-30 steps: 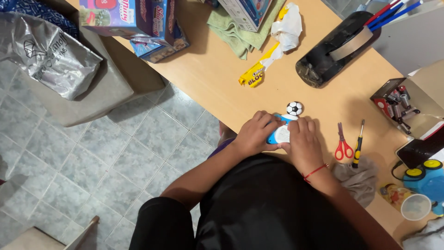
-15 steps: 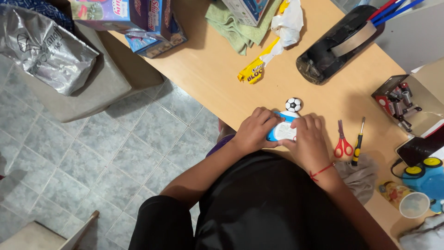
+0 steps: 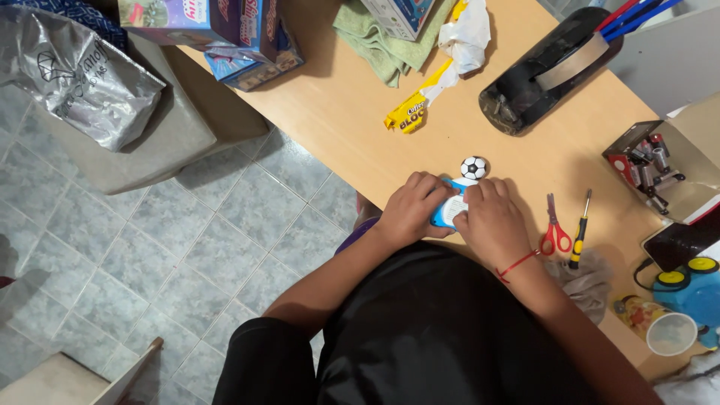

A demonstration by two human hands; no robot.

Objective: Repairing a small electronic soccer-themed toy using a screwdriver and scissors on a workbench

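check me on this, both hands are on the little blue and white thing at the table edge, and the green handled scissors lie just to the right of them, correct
Nearly. The head view shows the left hand and the right hand both on the small blue and white object at the table edge, and the scissors do lie just right of them. But their handles are red, not green.

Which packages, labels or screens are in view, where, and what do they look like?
Printed cartons: top left table corner, stacked, purple, red and blue.
Blue-white box: top edge, on green cloth.
Yellow wrapper: table centre, crumpled.
Silver foil bag: far left, on grey seat.
Blue-white item: held between left hand and right hand.
Dark screen: right edge.
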